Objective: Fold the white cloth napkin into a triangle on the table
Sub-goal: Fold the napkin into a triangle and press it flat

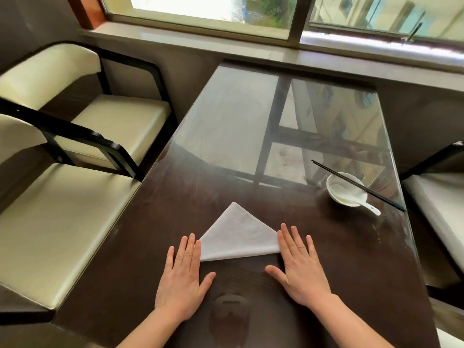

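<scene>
The white cloth napkin (238,234), folded into a flat triangle, is lying on the dark glossy wooden table (155,222) with its point aimed away from the person. The left hand (183,277) is resting flat just left of the napkin, fingers spread, gripping nothing. The right hand (300,267) is lying flat at the napkin's right corner, also spread. Beyond the napkin's right, a white round ceramic bowl (347,200) is holding a white spoon (361,200) under black chopsticks (357,185).

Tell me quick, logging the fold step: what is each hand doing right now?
Left hand: open, flat on the table, fingertips at the napkin's left corner, holding nothing.
Right hand: open, flat, fingertips at its right corner, holding nothing.
</scene>
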